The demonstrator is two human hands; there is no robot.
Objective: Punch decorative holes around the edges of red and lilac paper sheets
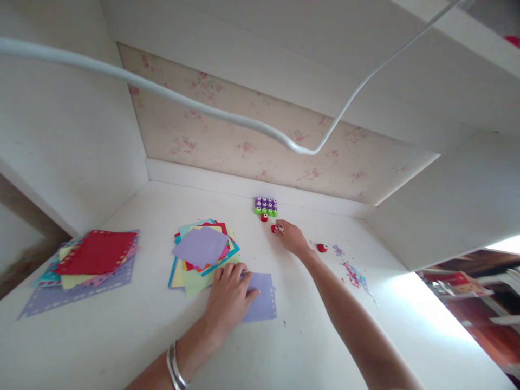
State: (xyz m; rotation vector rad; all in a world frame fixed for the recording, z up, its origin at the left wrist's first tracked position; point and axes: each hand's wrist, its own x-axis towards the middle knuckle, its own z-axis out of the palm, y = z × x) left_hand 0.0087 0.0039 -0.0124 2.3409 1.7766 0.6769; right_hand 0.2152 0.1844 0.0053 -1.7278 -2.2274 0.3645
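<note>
My left hand (229,295) lies with fingers spread on a lilac paper sheet (262,303), which has punched holes along its right edge. Its fingertips reach the lower edge of a pile of coloured paper (201,246). Farther off, my right hand (291,237) has its fingers closed at a small red craft punch (274,229) with a white button; the fingers partly hide it, and a second white button shows beside it. Just behind stands another red punch (264,218), in front of rows of purple and green punches (266,205).
A separate red punch (322,248) stands right of my right hand, near scattered paper bits (353,275). At the left lies a stack of hole-edged sheets, a red one (97,252) on top. A white cable (227,116) hangs across the view before the wallpapered back wall.
</note>
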